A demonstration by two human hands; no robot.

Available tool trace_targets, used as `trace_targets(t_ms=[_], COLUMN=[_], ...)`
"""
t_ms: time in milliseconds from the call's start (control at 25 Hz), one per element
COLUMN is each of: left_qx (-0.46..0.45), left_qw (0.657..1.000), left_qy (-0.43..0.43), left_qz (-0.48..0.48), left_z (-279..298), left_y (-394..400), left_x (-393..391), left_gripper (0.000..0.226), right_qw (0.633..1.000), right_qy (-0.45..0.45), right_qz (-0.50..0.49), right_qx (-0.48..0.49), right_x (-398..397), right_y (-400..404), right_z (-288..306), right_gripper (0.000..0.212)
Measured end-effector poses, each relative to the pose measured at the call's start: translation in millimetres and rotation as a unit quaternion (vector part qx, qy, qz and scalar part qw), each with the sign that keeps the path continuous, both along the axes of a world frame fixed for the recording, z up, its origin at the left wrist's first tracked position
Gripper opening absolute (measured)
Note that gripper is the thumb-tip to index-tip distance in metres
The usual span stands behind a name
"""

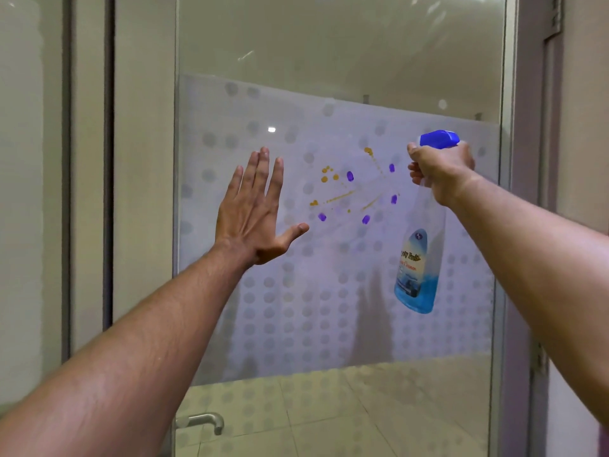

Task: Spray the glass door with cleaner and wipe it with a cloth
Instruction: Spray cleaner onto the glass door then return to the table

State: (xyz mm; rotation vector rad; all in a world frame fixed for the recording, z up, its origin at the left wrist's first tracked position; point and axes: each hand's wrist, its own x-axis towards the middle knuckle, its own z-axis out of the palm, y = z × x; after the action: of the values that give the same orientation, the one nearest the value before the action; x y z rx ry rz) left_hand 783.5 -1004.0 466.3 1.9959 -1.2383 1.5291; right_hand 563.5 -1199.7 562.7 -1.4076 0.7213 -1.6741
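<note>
Fig.: My right hand (pixel 441 173) grips the neck of the spray bottle (pixel 420 258), fingers at the trigger, nozzle facing the glass door (pixel 329 291). Left hand (pixel 253 209) flat and spread, holding nothing. Step: spraying orange/purple smears (pixel 352 189). Next needs a cloth; none in view.

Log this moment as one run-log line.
step: spraying | right hand: grips spray bottle, nozzle toward stains | left hand: open, raised at glass door | cloth: not in view
</note>
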Motion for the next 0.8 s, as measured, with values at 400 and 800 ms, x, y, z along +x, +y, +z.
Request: trace_targets(t_ms=[400, 800], left_qx=[0.033, 0.063], left_qw=[0.999, 0.996], left_qy=[0.022, 0.051], left_qz=[-0.025, -0.028], left_z=[-23.5, -63.7], left_y=[8.5, 40.6], left_x=[-5.9, 5.6], left_gripper=[0.105, 0.105], right_qw=[0.995, 0.954], right_qy=[0.043, 0.081], right_qz=[0.085, 0.287], right_qx=[0.024, 0.025], right_x=[25.1, 48.5], right_y=[25.7, 72.9], right_z=[-53.7, -106.1], right_gripper=[0.056, 0.047])
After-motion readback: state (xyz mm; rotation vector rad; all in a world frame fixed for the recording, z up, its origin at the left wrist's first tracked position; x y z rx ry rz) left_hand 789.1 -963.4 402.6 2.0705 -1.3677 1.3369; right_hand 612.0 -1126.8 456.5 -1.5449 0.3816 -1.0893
